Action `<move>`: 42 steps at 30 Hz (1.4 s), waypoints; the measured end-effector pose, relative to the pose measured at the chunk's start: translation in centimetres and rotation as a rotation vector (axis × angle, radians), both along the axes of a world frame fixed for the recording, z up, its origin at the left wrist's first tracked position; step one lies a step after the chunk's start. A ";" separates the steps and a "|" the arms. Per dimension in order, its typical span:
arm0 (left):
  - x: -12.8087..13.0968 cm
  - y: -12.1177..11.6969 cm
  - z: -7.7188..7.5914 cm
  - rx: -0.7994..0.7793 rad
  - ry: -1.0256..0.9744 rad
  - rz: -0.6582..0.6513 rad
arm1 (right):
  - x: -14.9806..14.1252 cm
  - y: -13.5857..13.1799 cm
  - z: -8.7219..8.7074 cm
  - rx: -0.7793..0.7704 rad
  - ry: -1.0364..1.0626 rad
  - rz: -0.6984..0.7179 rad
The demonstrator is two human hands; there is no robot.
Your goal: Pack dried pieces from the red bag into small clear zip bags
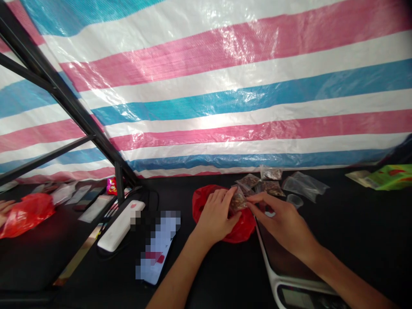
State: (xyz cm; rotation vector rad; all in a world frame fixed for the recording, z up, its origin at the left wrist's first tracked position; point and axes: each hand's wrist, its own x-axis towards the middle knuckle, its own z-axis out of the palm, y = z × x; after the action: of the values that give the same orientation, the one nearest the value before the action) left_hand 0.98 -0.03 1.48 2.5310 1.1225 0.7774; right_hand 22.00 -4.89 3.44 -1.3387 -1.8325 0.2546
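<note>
A pink, white and blue striped tarpaulin [225, 86] filled most of my head-camera view, with a black metal frame [64, 94] slanting across its left side. Below it ran the black desk [354, 240], carrying a white oblong device [120, 225] and a pixelated object [157, 244]. At the far left, another person's hand [4, 210] lay beside a second red plastic bag [27, 214].

Nearer the middle, a digital scale [283, 266] sat under my right forearm, and a crumpled red plastic bag [225, 214] lay under my left hand [215, 214]. Filled packets [270, 188] and empty clear bags [304, 185] lay just beyond, near a small clear cup [295, 200].

My hands were together, the fingers of both pinching a small clear packet of brown dried material [238, 201] held above the red bag, with my right hand [283, 223] coming in from the scale side. I judged the slick plastic the main risk: a loose pinch could have dropped the packet, and a split seam could have spilled its contents. A careless right wrist could also have nudged the scale or scattered the nearby packets.
</note>
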 end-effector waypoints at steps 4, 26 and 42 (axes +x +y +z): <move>-0.2 0.4 -0.1 0.005 -0.039 0.012 | -0.2 -0.2 0.0 0.064 0.035 0.003; -1.0 0.9 1.1 0.036 0.034 0.150 | -0.2 -0.2 0.0 0.160 -0.259 0.207; -1.1 0.9 1.0 0.080 -0.013 0.160 | -0.4 -0.1 0.4 0.160 -0.273 0.220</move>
State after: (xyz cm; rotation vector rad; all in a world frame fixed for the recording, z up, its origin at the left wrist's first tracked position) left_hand -0.14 0.91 2.51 2.5196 1.3281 0.8945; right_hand 21.64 -4.98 3.80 -1.1030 -2.1832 0.0385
